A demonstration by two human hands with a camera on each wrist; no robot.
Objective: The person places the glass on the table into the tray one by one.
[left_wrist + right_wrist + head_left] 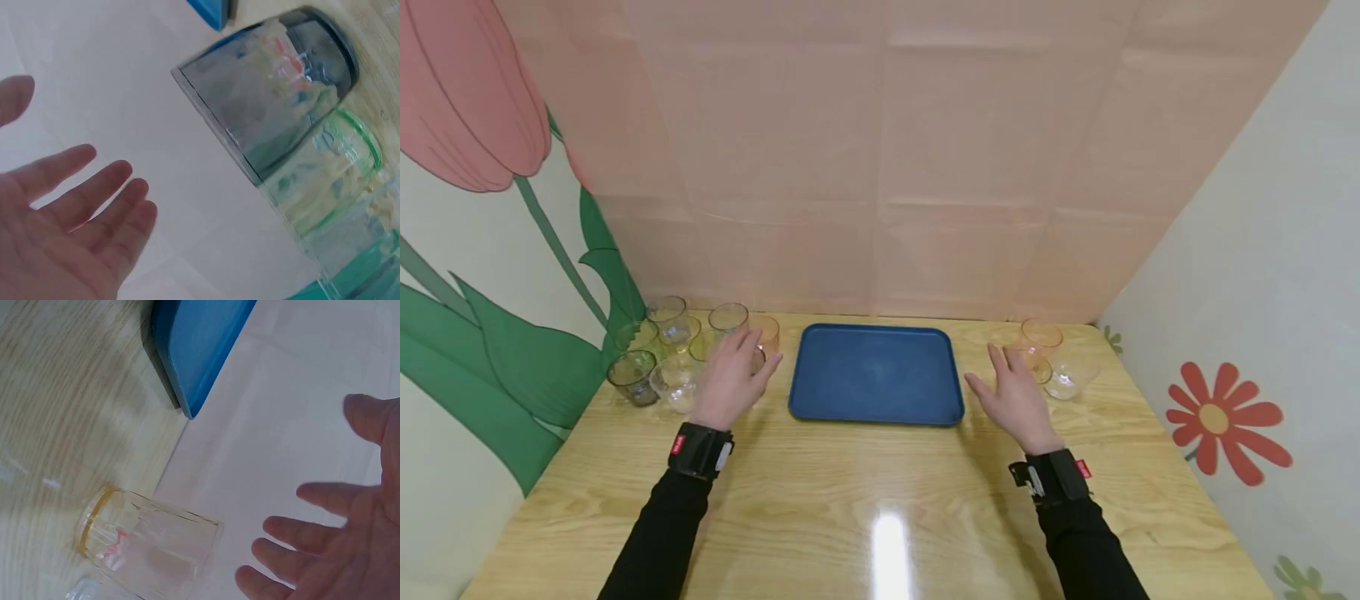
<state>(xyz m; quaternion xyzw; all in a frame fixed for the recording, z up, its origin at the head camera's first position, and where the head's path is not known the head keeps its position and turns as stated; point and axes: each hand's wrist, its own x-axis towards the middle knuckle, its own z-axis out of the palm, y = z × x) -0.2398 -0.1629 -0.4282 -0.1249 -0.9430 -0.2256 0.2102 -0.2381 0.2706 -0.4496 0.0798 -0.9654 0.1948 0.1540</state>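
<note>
Blue rectangular tray (877, 375) lying flat near the back of the wooden bench (820, 508), between two groups of transparent drinking vessels. At left, left hand (730, 379) beside the larger group, with fingers (94, 192) released and loosely spread; apart from the smoky-grey tumbler (265, 100) and green-rimmed tumbler (334, 172), both upright. At right, right hand (1017, 402) between tray and smaller group, with fingers likewise released and spread; near, but apart from, the amber-rimmed tumbler (153, 550). Just beside that tumbler, clear glass (1067, 382).
</note>
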